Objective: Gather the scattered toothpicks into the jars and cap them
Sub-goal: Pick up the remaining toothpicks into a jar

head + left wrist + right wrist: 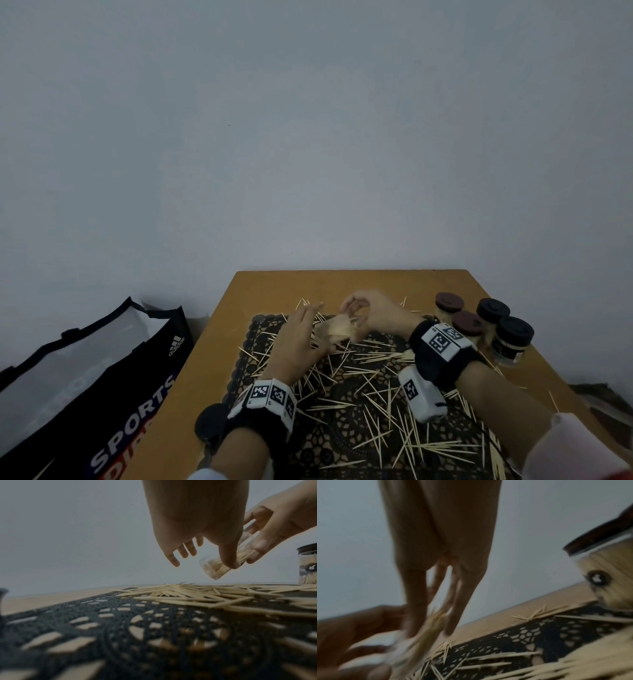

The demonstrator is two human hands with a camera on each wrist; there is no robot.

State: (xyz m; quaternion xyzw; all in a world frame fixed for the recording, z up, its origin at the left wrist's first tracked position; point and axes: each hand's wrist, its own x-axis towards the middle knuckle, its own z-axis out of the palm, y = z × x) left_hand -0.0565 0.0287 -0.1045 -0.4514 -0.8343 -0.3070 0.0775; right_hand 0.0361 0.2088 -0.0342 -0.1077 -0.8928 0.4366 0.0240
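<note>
Right hand (371, 317) grips a tilted clear jar (221, 566) part-filled with toothpicks, above the black mat (342, 404) on the table (239, 294). Left hand (298, 337) open, fingers extended, thumb against the jar. Loose toothpicks (376, 394) cover the mat. Head view alone shows four capped jars (479, 329) at right; right wrist view is blurred.

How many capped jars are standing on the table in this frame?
4, clustered at the table's far right: two brown-lidded, two black-lidded. A fifth jar, uncapped, is held in the right hand. None seems hidden.
</note>
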